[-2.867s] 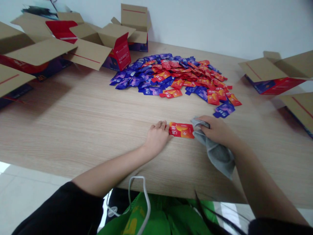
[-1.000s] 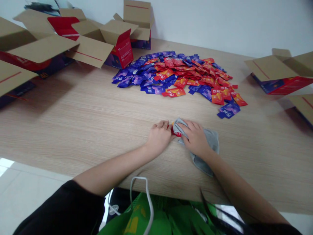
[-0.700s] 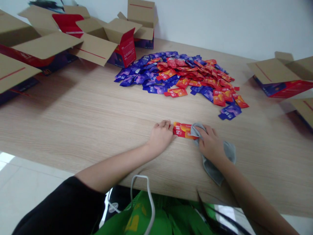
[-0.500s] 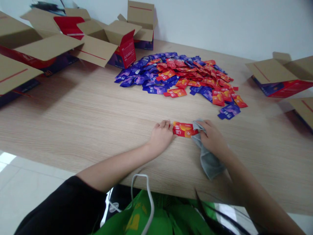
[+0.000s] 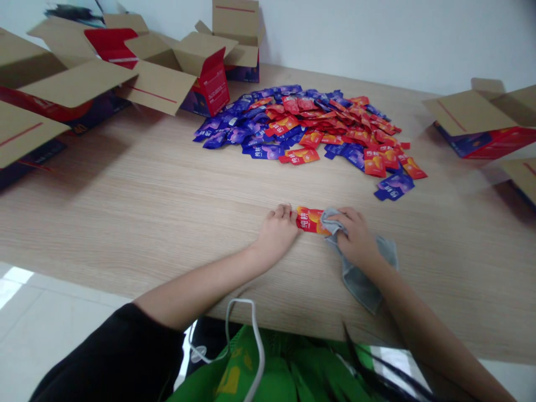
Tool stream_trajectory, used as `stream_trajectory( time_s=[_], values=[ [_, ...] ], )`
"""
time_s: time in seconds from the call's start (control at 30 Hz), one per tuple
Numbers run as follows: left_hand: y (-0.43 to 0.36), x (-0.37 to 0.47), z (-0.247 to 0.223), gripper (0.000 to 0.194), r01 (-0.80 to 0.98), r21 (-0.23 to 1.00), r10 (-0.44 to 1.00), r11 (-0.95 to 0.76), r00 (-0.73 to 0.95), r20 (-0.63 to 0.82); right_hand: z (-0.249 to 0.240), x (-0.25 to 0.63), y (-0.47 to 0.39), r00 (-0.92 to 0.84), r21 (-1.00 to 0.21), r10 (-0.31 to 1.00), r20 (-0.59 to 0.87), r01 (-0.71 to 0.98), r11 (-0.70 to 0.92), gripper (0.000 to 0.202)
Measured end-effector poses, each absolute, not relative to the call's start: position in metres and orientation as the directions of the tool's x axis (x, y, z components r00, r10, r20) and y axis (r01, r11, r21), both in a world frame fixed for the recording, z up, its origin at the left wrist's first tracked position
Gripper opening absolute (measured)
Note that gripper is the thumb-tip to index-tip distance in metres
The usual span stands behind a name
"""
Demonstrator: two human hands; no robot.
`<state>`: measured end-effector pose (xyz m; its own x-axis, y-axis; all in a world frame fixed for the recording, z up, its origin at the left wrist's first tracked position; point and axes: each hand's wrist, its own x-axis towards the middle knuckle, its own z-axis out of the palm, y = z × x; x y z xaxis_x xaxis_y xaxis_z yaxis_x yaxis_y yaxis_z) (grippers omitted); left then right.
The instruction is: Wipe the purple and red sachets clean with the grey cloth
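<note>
A red and orange sachet with white lettering lies flat on the table before me. My left hand holds its left end down against the tabletop, fingers curled over the edge. Bunched in my right hand is a grey cloth, closed in my fingers and pressed on the sachet's right part. The cloth's loose end trails toward me under my wrist. What the cloth covers of the sachet is hidden.
Beyond my hands spreads a pile of purple and red sachets. Several open cardboard boxes stand at the left and back. More open boxes are at the right. The wooden table's near edge runs in front of me.
My right hand has slid the cloth a little left along the sachet, covering more of it. The cloth's loose end has spread out to the right. My left hand stays in place.
</note>
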<state>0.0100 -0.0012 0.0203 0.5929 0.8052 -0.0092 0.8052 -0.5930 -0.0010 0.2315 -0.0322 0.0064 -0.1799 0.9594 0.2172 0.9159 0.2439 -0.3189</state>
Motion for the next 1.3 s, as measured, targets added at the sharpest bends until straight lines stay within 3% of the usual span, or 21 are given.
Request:
stream_trajectory(
  time_s=[0.07,0.2,0.3,0.43,0.53,0.67,0.83,1.03,1.2,1.3],
  values=[
    [-0.002,0.010,0.017,0.042,0.794,-0.024,0.794,-0.607,0.607,0.017,0.006,0.243,-0.029,-0.101,-0.369,0.974,0.202,0.913,0.172,0.032],
    [0.004,0.006,0.006,0.042,0.762,-0.071,0.750,-0.643,0.646,0.143,0.005,0.240,-0.030,-0.002,-0.287,0.981,0.193,0.956,0.059,0.038],
    [0.018,0.000,-0.001,0.040,0.681,-0.055,0.645,-0.731,0.714,0.271,0.005,0.236,-0.032,-0.017,-0.287,0.981,0.194,0.955,0.073,0.044],
    [0.036,-0.005,-0.001,0.036,0.570,0.007,0.517,-0.822,0.740,0.431,0.002,0.247,-0.028,-0.054,-0.493,0.976,0.211,0.856,0.154,0.041],
    [0.040,-0.005,0.001,0.037,0.528,0.096,0.506,-0.843,0.722,0.472,0.003,0.255,-0.027,-0.040,-0.681,0.984,0.173,0.717,0.149,0.037],
    [0.040,0.000,0.001,0.035,0.574,0.214,0.608,-0.791,0.694,0.385,0.007,0.252,-0.030,-0.047,-0.749,0.993,0.107,0.653,0.112,0.031],
    [0.031,-0.006,0.016,0.028,0.703,0.150,0.714,-0.696,0.652,0.257,0.010,0.245,-0.030,-0.026,-0.709,0.990,0.135,0.696,0.115,0.030],
    [0.004,-0.025,0.028,0.034,0.660,0.074,0.663,-0.748,0.748,0.024,0.009,0.247,-0.027,-0.018,-0.708,0.987,0.159,0.695,0.127,0.029],
    [-0.019,-0.012,0.013,0.044,0.725,-0.034,0.724,-0.688,0.689,0.039,0.032,0.236,-0.029,0.182,-0.706,0.935,0.305,0.702,0.093,0.025],
    [-0.029,-0.003,0.010,0.049,0.773,-0.040,0.773,-0.633,0.634,0.033,0.044,0.207,-0.034,0.133,-0.633,0.884,0.448,0.746,0.209,0.027]
  ],
)
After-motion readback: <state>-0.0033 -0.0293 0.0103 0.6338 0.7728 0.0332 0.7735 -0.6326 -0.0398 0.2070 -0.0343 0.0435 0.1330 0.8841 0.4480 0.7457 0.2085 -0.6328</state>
